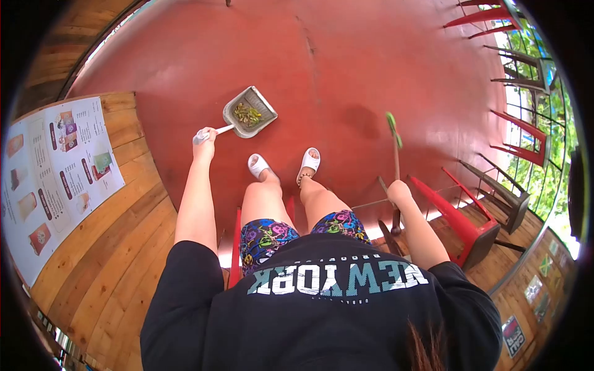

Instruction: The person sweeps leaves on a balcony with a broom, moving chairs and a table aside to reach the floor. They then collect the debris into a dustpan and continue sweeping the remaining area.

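Observation:
My left hand (205, 143) is closed around the white handle of a long-handled dustpan (263, 101). Green and yellowish leaves (247, 115) lie in the pan, which is over the red floor ahead of my left foot. Out to the right, my right hand (399, 192) grips the wooden stick of a broom (396, 162). The broom's narrow green head (394, 130) points forward, away from the leaves. Its stick runs back past my fist toward my body.
Red and dark metal stools (479, 226) line the right side, along a railing with greenery behind it. At the left stands a wooden panel (127, 179) bearing a menu poster (59, 179). My feet in white slippers (309, 162) rest on the red floor (371, 68).

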`<state>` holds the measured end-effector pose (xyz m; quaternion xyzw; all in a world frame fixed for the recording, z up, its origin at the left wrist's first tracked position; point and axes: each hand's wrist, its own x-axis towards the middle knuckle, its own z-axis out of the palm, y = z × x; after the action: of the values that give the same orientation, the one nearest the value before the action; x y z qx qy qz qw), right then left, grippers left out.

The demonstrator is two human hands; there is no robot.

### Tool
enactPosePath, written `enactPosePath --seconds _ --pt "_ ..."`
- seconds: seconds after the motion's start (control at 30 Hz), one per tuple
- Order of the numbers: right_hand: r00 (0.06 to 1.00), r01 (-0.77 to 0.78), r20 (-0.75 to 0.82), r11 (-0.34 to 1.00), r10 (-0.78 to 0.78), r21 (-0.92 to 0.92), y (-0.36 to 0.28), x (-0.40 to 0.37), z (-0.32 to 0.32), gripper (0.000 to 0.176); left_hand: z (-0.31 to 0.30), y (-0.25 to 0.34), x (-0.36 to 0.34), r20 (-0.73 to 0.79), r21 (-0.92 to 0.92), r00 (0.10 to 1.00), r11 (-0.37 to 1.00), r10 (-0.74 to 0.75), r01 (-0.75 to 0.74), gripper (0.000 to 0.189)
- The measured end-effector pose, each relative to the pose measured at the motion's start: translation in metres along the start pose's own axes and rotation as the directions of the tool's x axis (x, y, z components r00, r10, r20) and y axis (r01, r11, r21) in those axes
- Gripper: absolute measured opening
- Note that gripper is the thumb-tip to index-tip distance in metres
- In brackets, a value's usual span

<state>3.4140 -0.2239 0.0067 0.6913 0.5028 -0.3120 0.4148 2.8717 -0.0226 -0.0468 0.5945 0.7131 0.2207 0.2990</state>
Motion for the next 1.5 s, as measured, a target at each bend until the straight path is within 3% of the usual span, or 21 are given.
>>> enactPosePath --seconds 0.03,0.13,0.17,0.27,0.3,0.33,0.47,0.5,0.6,0.67,0.7,0.73,0.77,0.83,0.87,0.93,1.03,1.17,1.23,1.27,1.5 --pt "0.996 0.057 0.068 0.994 -0.05 -0.094 0.008 0.014 0.015 0.023 0.0 -0.005 -0.001 -0.048 0.092 0.998 0.995 0.033 -0.028 0.028" --pt "0.954 0.272 0.22 0.898 -0.204 -0.347 0.025 0.059 0.071 0.018 0.012 -0.049 0.007 0.111 -0.111 0.961 0.957 -0.255 0.267 0.034" --pt "0.944 0.33 0.127 0.888 -0.305 -0.321 0.05 0.131 0.166 0.021 0.012 -0.051 0.007 0.151 -0.236 0.945 0.918 -0.29 0.319 0.034" --pt "0.915 0.379 0.278 0.857 -0.292 -0.348 0.007 0.108 0.145 0.02 0.012 -0.056 0.01 0.12 -0.476 0.974 0.85 -0.192 0.226 0.029" --pt "0.904 0.398 0.313 0.843 -0.292 -0.362 -0.011 0.103 0.136 0.02 0.006 -0.055 0.011 0.127 -0.436 0.976 0.874 -0.174 0.213 0.029" --pt "0.94 0.315 0.229 0.903 -0.253 -0.294 -0.025 0.098 0.131 0.02 -0.002 -0.051 0.01 0.14 -0.396 0.977 0.896 -0.158 0.202 0.03" --pt "0.92 0.391 0.173 0.819 -0.351 -0.42 -0.063 0.089 0.096 0.019 -0.019 -0.062 0.008 0.102 -0.39 0.985 0.906 -0.139 0.168 0.032" --pt "0.951 0.305 0.17 0.867 -0.258 -0.394 -0.069 0.081 0.087 0.018 -0.027 -0.069 0.005 0.12 -0.354 0.984 0.921 -0.128 0.163 0.032" --pt "0.98 0.168 0.116 0.984 -0.16 -0.062 -0.084 0.064 0.087 0.015 -0.045 -0.08 -0.004 0.125 -0.494 0.988 0.857 -0.095 0.145 0.032" --pt "0.987 0.149 0.033 0.976 -0.156 0.162 -0.098 0.044 0.096 0.013 -0.055 -0.091 -0.01 0.165 -0.503 0.974 0.836 -0.157 0.22 0.026" --pt "0.996 0.068 0.03 0.919 -0.087 0.389 -0.109 0.016 0.087 0.014 -0.057 -0.096 -0.016 0.142 -0.544 0.977 0.813 -0.158 0.21 0.026" --pt "1.0 -0.003 0.026 0.803 -0.016 0.596 -0.122 -0.017 0.072 0.014 -0.062 -0.102 -0.02 0.118 -0.581 0.98 0.79 -0.16 0.199 0.027" --pt "0.986 -0.16 0.118 0.513 0.114 0.843 -0.136 -0.067 0.038 0.017 -0.068 -0.109 -0.022 0.162 -0.576 0.971 0.782 -0.176 0.238 0.027" --pt "0.995 -0.088 0.071 0.273 0.07 0.958 -0.126 -0.085 0.072 0.014 -0.079 -0.113 -0.027 0.159 -0.633 0.967 0.731 -0.199 0.255 0.027" --pt "0.986 -0.06 -0.011 0.407 0.168 0.912 -0.131 -0.097 0.08 0.011 -0.084 -0.113 -0.031 0.159 -0.659 0.965 0.705 -0.21 0.262 0.027" --pt "0.957 -0.208 0.092 0.428 0.275 0.88 -0.142 -0.109 0.089 0.01 -0.098 -0.112 -0.038 0.165 -0.627 0.966 0.735 -0.201 0.26 0.027" --pt "0.898 -0.436 0.342 0.462 0.276 0.772 -0.147 -0.05 0.13 0.018 -0.117 -0.109 -0.048 0.163 -0.543 0.972 0.807 -0.167 0.229 0.028" --pt "0.97 -0.106 0.23 0.721 -0.076 0.685 -0.153 0.044 0.108 0.012 -0.132 -0.115 -0.062 0.146 -0.312 0.985 0.941 -0.09 0.133 0.027" --pt "0.971 -0.153 0.23 0.564 -0.067 0.811 -0.173 0.051 0.059 0.015 -0.137 -0.121 -0.066 0.134 -0.278 0.989 0.956 -0.057 0.093 0.027" --pt "0.956 -0.284 0.291 0.348 0.032 0.894 -0.186 0.048 0.037 0.016 -0.137 -0.124 -0.069 0.127 -0.262 0.991 0.962 -0.04 0.072 0.028" --pt "1.0 0.006 -0.015 0.696 0.007 0.718 -0.281 -0.036 -0.089 0.01 -0.124 -0.11 -0.063 0.13 -0.157 0.985 0.979 -0.113 0.133 0.023"
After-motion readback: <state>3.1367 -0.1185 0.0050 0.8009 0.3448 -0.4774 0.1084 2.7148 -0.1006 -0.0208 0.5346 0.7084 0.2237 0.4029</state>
